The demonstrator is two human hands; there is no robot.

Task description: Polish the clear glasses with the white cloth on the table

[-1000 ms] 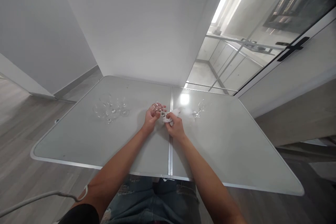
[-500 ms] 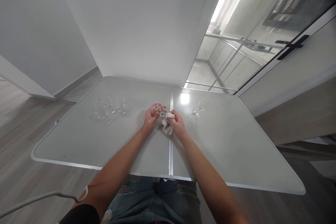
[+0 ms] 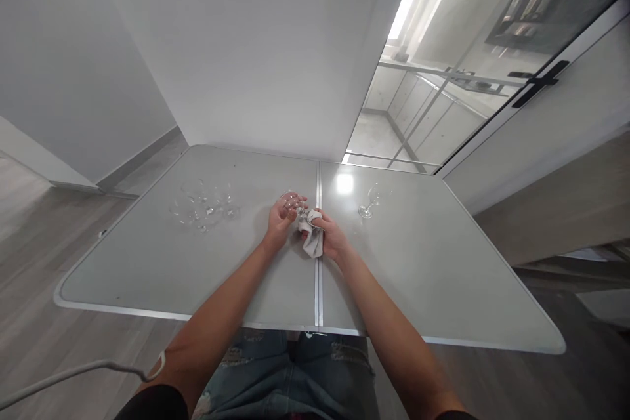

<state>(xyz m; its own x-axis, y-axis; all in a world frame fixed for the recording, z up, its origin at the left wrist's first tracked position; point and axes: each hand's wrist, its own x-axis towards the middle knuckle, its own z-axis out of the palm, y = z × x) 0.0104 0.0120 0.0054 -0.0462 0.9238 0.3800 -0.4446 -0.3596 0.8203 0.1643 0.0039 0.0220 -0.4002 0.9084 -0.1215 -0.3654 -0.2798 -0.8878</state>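
Note:
My left hand (image 3: 281, 220) is wrapped round the bowl of a clear wine glass (image 3: 291, 201), which lies on its side with its stem toward the right. In my right hand (image 3: 332, 234) is a white cloth (image 3: 312, 243), pressed against the stem and foot end of that glass. Part of the cloth hangs down below my fingers. The foot of the glass is hidden by the cloth. Both hands are above the middle of the table, near its centre seam.
Several clear stemmed glasses (image 3: 209, 209) stand grouped on the left half of the grey table (image 3: 403, 275). One more wine glass (image 3: 370, 200) is upright on the right half. A white wall (image 3: 266, 52) borders the table's far edge, with a glass door (image 3: 418, 111) at the right.
The cloth has shifted slightly round the stem end, and its hanging part has changed shape. My left hand still holds the glass. The whole view has moved a little.

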